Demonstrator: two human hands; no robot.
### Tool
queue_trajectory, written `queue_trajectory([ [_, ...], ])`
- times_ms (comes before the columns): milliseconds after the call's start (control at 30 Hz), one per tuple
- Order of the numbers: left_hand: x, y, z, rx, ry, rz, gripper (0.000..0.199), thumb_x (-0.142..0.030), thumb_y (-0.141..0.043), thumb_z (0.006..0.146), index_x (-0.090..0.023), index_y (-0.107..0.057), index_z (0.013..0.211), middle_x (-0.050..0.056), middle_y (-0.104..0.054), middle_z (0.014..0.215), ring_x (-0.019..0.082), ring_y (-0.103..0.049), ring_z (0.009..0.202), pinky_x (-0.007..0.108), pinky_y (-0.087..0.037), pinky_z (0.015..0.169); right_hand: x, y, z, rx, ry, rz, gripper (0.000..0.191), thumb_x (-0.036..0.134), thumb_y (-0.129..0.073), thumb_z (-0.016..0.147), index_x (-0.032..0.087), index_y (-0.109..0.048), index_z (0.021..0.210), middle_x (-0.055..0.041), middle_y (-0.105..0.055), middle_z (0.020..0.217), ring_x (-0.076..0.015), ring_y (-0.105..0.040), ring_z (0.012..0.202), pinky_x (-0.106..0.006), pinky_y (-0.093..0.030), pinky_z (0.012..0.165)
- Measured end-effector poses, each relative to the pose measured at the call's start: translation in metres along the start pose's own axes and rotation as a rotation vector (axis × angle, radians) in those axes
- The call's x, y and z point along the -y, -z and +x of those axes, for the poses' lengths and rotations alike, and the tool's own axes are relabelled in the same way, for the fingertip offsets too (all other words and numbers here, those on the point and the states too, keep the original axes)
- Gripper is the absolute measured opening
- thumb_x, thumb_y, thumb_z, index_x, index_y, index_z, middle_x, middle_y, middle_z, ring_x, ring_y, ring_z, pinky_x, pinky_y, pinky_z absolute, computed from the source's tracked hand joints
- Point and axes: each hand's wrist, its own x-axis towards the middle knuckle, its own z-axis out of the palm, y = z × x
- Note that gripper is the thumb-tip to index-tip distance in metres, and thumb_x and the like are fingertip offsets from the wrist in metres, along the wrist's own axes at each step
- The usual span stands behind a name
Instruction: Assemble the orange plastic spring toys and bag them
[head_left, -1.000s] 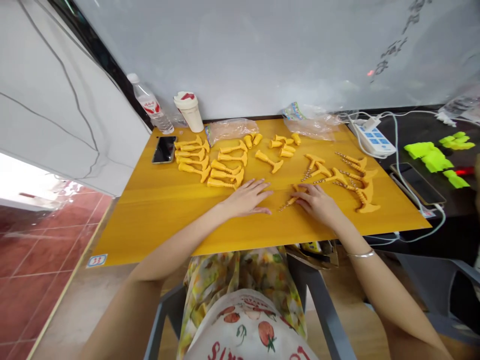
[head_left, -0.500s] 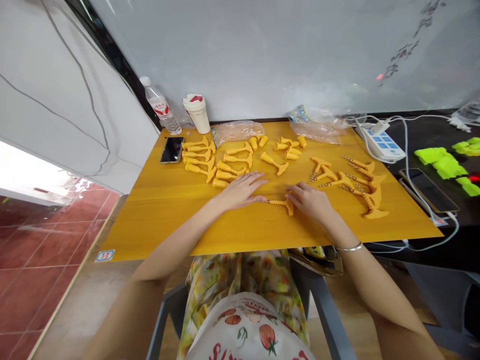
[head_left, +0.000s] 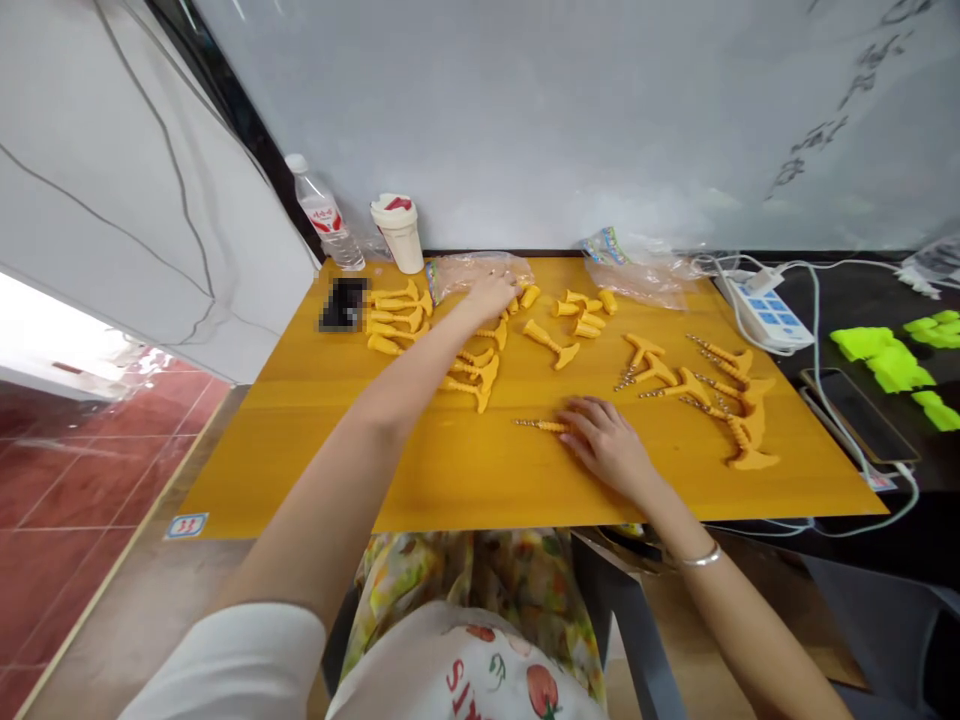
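My left hand (head_left: 495, 292) reaches to the back of the wooden board, its fingers stretched over a small group of yellow caps (head_left: 529, 297). Whether they grip one is hidden. Near the front middle, my right hand (head_left: 607, 445) has its fingers around the handle end of a yellow T-handled screw (head_left: 541, 425); its bare metal spiral tip points left. More bare-tipped T-handled screws (head_left: 739, 430) lie to the right. Capped T-handled screws (head_left: 397, 320) lie at the left, partly behind my left forearm. Loose yellow caps (head_left: 589, 325) and one capped screw (head_left: 551, 343) are in the back middle.
At the back left stand a water bottle (head_left: 326, 215) and a lidded cup (head_left: 399, 235), near a blurred dark phone (head_left: 343, 304). Clear plastic bags (head_left: 637, 278) lie along the back edge. A power strip (head_left: 772, 315) with white cables borders the right side, beside another phone (head_left: 859, 415).
My left hand has moved from beside the screw's tip in the front middle to the caps at the back. My right hand stays at the screw's handle, now covering it.
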Motion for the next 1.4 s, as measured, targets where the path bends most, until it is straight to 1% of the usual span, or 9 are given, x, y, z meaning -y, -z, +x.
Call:
queue_trajectory([
  [167,0.003,-0.003,0.02,0.126,-0.04,0.159,0.031,-0.013,-0.045,0.093,-0.013,-0.075,0.099,0.019,-0.064,0.122,0.035,-0.044,0.128,0.053,-0.033,0.104,0.006,-0.006,-0.012,-0.04,-0.108,0.052,0.017,0.031,-0.054,0.095,0.023,-0.066,0.105,-0.0114,-0.064,0.128,-0.0314,-0.052,0.127,-0.052,-0.051,0.097],
  [333,-0.012,0.016,0.011,0.058,-0.075,0.141,0.038,-0.009,-0.036,0.091,-0.008,-0.07,0.108,0.022,-0.055,0.135,0.037,-0.04,0.132,0.053,-0.033,0.102,0.008,-0.009,-0.008,-0.057,-0.156,0.106,0.012,0.027,-0.052,0.093,0.023,-0.063,0.099,-0.0118,-0.066,0.126,-0.0315,-0.053,0.127,-0.053,-0.051,0.096],
  [500,-0.019,0.067,-0.065,0.047,-0.042,0.137,0.035,-0.021,-0.046,0.09,-0.011,-0.058,0.121,0.017,-0.063,0.121,0.032,-0.053,0.119,0.046,-0.036,0.102,0.002,-0.015,-0.008,-0.144,-0.135,0.176,0.016,0.029,-0.05,0.094,0.025,-0.061,0.104,-0.0124,-0.068,0.12,-0.0332,-0.055,0.124,-0.055,-0.05,0.096],
  [633,0.01,0.109,-0.143,-0.071,0.498,0.237,0.034,-0.025,-0.043,0.091,-0.011,-0.056,0.118,0.019,-0.065,0.115,0.034,-0.055,0.115,0.048,-0.039,0.098,0.002,-0.02,-0.006,-0.162,-0.115,0.159,0.017,0.03,-0.047,0.095,0.025,-0.058,0.107,-0.0131,-0.07,0.109,-0.0363,-0.059,0.114,-0.057,-0.048,0.096],
  [700,0.01,0.116,-0.171,-0.102,0.626,0.235,0.035,-0.025,-0.041,0.091,-0.009,-0.055,0.119,0.019,-0.065,0.111,0.036,-0.056,0.113,0.05,-0.04,0.097,0.008,-0.02,-0.001,-0.164,-0.138,0.113,0.019,0.03,-0.044,0.096,0.023,-0.056,0.108,-0.014,-0.07,0.102,-0.0351,-0.063,0.101,-0.053,-0.05,0.089],
  [867,-0.065,0.09,-0.195,0.114,0.176,-0.115,0.035,-0.025,-0.042,0.089,-0.015,-0.057,0.12,0.012,-0.067,0.11,0.028,-0.06,0.107,0.042,-0.042,0.098,0.028,-0.012,0.015,-0.196,-0.16,-0.014,0.025,0.029,-0.036,0.098,0.02,-0.057,0.109,-0.0152,-0.068,0.101,-0.031,-0.061,0.096,-0.045,-0.05,0.086],
  [967,-0.106,0.071,-0.193,0.149,0.103,-0.174,0.033,-0.026,-0.043,0.089,-0.016,-0.057,0.118,0.013,-0.067,0.113,0.029,-0.059,0.11,0.043,-0.042,0.098,0.03,-0.008,0.018,-0.199,-0.164,-0.098,0.028,0.027,-0.036,0.098,0.02,-0.059,0.113,-0.0149,-0.068,0.107,-0.0316,-0.058,0.103,-0.045,-0.048,0.089],
  [1233,-0.129,0.052,-0.18,0.111,0.088,-0.148,0.028,-0.028,-0.046,0.091,-0.017,-0.061,0.113,0.012,-0.071,0.104,0.03,-0.059,0.107,0.046,-0.041,0.095,0.026,-0.002,0.007,-0.187,-0.121,-0.163,0.031,0.024,-0.038,0.098,0.019,-0.061,0.118,-0.0143,-0.066,0.116,-0.0322,-0.053,0.113,-0.045,-0.046,0.093],
  [1400,-0.14,0.036,-0.173,0.071,-0.015,-0.338,0.036,-0.05,-0.054,0.094,-0.02,-0.066,0.109,0.009,-0.072,0.104,0.026,-0.063,0.104,0.041,-0.045,0.094,0.032,0.001,0.01,-0.158,0.007,-0.077,0.031,0.021,-0.037,0.098,0.018,-0.063,0.115,-0.0159,-0.067,0.114,-0.0303,-0.054,0.112,-0.048,-0.046,0.098],
])
